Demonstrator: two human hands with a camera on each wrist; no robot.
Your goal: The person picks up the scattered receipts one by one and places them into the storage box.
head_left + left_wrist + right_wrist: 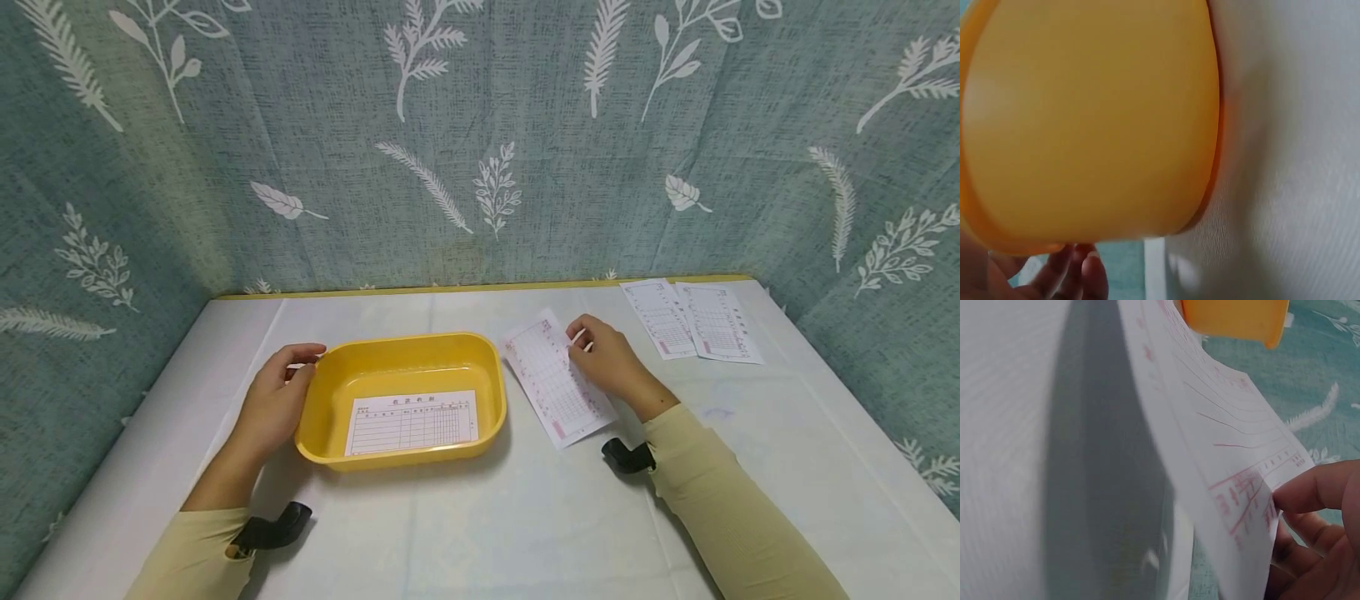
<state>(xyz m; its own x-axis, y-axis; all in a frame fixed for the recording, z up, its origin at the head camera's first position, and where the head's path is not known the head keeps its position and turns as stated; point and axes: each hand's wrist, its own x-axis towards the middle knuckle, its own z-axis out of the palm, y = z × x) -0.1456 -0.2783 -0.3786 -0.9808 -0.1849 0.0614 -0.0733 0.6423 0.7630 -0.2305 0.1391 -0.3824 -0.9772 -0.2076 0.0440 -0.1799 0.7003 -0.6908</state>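
I can see the left hand holding the yellow tub by its rim, at the tub's far left corner. The tub stands on the white table, nearer the left edge than the right. 1 white paper with thin lines lies inside it, by the near side. The right hand pinches the pink-lined paper by its right edge between thumb and fingers. That paper is just beside the tub's right end, partly lifted and bent, with a dark shadow under it. 2 more papers lie close together at the table's far right corner. Both arms wear pale yellow sleeves, each with a black thing near the wrist. Blue-green cloth with white leaves hangs behind the far edge
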